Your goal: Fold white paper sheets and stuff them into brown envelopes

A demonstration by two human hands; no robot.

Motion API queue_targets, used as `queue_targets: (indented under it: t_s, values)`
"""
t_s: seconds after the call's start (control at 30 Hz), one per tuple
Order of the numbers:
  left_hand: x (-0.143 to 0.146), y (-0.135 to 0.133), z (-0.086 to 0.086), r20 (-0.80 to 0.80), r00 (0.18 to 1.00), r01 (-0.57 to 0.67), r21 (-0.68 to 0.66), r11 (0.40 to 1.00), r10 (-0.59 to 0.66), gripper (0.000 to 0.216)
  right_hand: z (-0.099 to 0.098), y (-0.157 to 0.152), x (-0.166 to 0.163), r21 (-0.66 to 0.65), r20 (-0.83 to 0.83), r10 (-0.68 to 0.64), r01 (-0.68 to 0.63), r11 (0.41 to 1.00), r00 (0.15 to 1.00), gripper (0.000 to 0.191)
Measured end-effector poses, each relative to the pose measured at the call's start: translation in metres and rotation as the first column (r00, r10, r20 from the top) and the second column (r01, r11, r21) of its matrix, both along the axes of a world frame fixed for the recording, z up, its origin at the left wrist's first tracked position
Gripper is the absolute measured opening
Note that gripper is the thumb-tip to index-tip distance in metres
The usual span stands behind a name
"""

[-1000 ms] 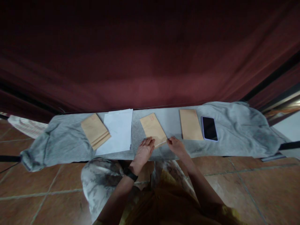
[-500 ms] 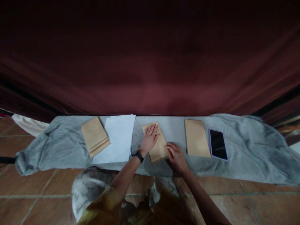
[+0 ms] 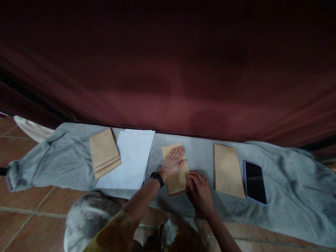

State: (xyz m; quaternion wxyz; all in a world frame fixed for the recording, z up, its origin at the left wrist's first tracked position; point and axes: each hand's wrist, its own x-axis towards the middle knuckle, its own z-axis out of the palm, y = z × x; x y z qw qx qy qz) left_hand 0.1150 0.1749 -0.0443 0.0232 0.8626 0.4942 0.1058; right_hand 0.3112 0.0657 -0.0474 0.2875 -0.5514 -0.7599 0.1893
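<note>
A flat brown kraft-paper piece (image 3: 176, 185), looking like a folded paper bag or envelope, lies in the middle of the grey cloth. My left hand (image 3: 173, 162) rests palm down across its upper half, fingers stretched out. A dark band circles that wrist. At the lower right edge of the paper, my right hand (image 3: 200, 187) has its fingers curled in, gripping the edge near the corner. Its thumb and fingertips are partly hidden. To the left, white paper sheets (image 3: 128, 159) lie stacked, with several similar brown paper pieces (image 3: 103, 148) overlapping them.
On the right lie another brown paper stack (image 3: 228, 169) and a phone (image 3: 254, 182) with a dark screen. The long low surface is covered by a grey cloth (image 3: 294, 182). A dark red panel (image 3: 168, 105) rises behind it. Tiled floor (image 3: 34, 217) shows in front.
The view has shifted and tilted slightly, so the things on the right appear lower. My left hand remains flat on the paper, and my right hand is still at its edge.
</note>
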Motion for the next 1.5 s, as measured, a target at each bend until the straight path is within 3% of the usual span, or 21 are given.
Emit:
queue_targets:
  t_s: [0.33,0.5,0.57,0.7,0.97,1.17,1.37,1.43,1.5]
  values:
    - [0.012,-0.053,-0.001,0.057,0.994,0.098,-0.027,0.995,-0.096,0.060,-0.004,0.001,0.003,0.008,-0.106,-0.050,0.051,0.999,0.993,0.030]
    - [0.019,-0.085,0.004,0.063,0.989,0.140,-0.057,0.988,-0.137,0.061,0.002,0.033,0.000,-0.013,-0.168,-0.109,0.109,0.994,0.980,0.032]
    - [0.021,-0.098,0.007,0.069,0.987,0.150,-0.071,0.986,-0.145,0.063,0.012,0.056,-0.008,-0.053,-0.089,-0.143,0.138,0.989,0.986,0.033]
    - [0.024,-0.119,0.010,0.092,0.987,0.140,-0.078,0.987,-0.132,0.061,0.037,0.104,-0.035,-0.188,0.228,-0.161,0.205,0.960,0.960,0.031]
    - [0.028,-0.134,0.005,0.144,0.987,0.072,-0.016,0.997,-0.069,0.040,0.049,0.145,-0.068,-0.261,0.316,-0.172,0.260,0.930,0.933,0.031]
    - [0.027,-0.139,0.010,0.123,0.991,0.052,-0.006,0.999,-0.051,0.033,0.050,0.144,-0.041,-0.278,0.316,-0.172,0.264,0.924,0.933,0.033]
    - [0.022,-0.143,0.007,0.204,0.977,0.069,-0.032,0.997,-0.062,0.038,0.042,0.117,-0.022,-0.172,0.302,-0.236,0.297,0.939,0.924,0.031]
    - [0.020,-0.143,0.006,0.231,0.971,0.080,-0.035,0.996,-0.070,0.038,0.033,0.105,-0.024,-0.099,0.272,-0.183,0.217,0.971,0.945,0.035]
    - [0.019,-0.143,0.006,0.261,0.962,0.088,-0.028,0.996,-0.078,0.036,0.022,0.095,-0.026,-0.009,0.254,0.006,-0.004,1.000,0.967,0.038]
